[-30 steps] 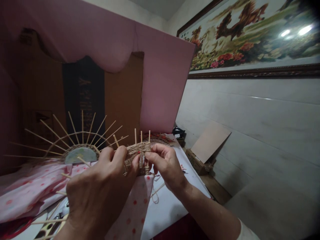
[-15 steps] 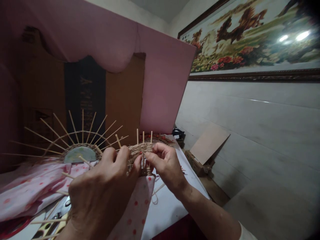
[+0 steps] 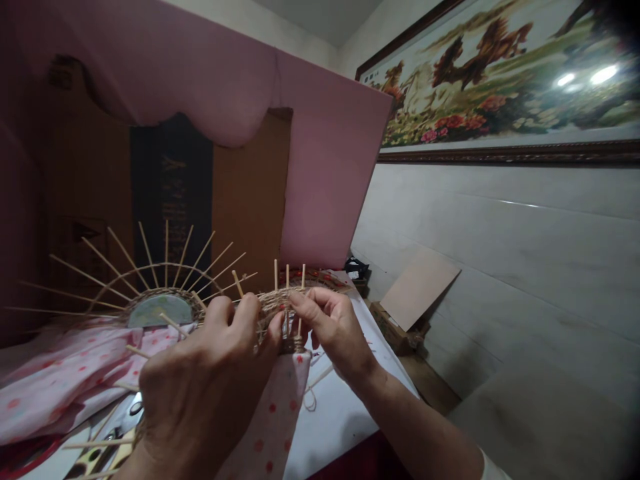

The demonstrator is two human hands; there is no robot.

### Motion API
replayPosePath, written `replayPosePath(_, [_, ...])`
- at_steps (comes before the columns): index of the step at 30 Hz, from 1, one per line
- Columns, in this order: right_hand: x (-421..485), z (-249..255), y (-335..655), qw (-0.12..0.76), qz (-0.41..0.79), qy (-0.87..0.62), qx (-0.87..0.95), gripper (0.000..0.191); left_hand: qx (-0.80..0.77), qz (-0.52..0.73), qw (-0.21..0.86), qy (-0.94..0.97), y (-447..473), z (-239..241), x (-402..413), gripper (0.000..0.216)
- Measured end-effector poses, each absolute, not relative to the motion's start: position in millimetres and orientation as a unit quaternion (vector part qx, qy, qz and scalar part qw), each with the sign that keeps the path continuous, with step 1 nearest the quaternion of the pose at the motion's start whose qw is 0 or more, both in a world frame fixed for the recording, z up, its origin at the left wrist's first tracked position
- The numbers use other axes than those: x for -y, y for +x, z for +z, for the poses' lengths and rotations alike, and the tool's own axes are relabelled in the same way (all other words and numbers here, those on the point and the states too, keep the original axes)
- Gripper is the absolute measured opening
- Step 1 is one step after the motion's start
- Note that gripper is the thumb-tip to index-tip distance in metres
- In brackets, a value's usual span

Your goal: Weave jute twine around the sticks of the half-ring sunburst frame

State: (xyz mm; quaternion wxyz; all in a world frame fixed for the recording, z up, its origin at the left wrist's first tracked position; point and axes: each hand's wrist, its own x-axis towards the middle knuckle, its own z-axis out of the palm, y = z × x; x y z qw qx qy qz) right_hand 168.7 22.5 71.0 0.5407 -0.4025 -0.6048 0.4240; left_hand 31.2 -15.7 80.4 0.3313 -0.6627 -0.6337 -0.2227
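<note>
A woven twine piece [image 3: 275, 300] with thin wooden sticks poking out of it sits between my hands. My left hand [image 3: 215, 373] is closed around its left part, with several stick ends showing beyond the knuckles and wrist. At the right end, my right hand [image 3: 333, 327] pinches the twine weave beside two upright sticks; its thumb covers what exactly lies between the fingertips. Pink cloth with red dots [image 3: 273, 413] hangs under the weave. Behind to the left stands a half-round piece with sticks fanned out [image 3: 163, 293] and a pale green centre.
Scissors [image 3: 97, 453] with red handles nearby lie at the lower left. A loose twine loop [image 3: 311, 400] rests on the white table [image 3: 340, 427]. A pink-edged cardboard panel [image 3: 325, 187] rises behind. Flat cardboard [image 3: 420, 287] leans by the wall at right.
My right thumb has moved slightly up along the weave, exposing more of the sticks below it. My left hand keeps its hold, nearly still.
</note>
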Motion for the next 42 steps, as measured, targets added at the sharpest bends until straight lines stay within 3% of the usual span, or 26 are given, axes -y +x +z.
replayPosePath(13, [-22.9,73.1,188.6,0.544,0.402,-0.389,0.626,0.056,0.627,-0.225,0.333,-0.667,29.2,77.8,13.2,0.035])
replayPosePath(17, [-24.1,75.9,203.4,0.592,0.362,-0.419,0.585,0.049,0.636,-0.222,0.318,-0.667,29.9,78.8,11.8,0.034])
replayPosePath(21, [-18.4,74.4,213.1,0.649,0.230,-0.386,0.614,0.033,0.633,-0.233,0.299,-0.675,28.8,76.3,8.3,0.034])
replayPosePath(25, [-9.9,70.8,211.1,0.565,0.071,-0.327,0.754,0.026,0.623,-0.240,0.300,-0.681,27.8,73.6,5.8,0.034])
replayPosePath(30, [-10.9,67.3,204.0,0.484,-0.039,-0.311,0.817,0.037,0.614,-0.230,0.311,-0.688,27.5,74.9,6.9,0.035])
replayPosePath(36, [-18.1,64.6,198.7,0.469,-0.066,-0.315,0.823,0.046,0.618,-0.230,0.318,-0.681,26.5,73.9,7.5,0.037])
replayPosePath(42, [-14.7,70.7,199.9,0.487,-0.025,-0.315,0.814,0.031,0.615,-0.228,0.311,-0.687,28.6,76.0,6.7,0.036])
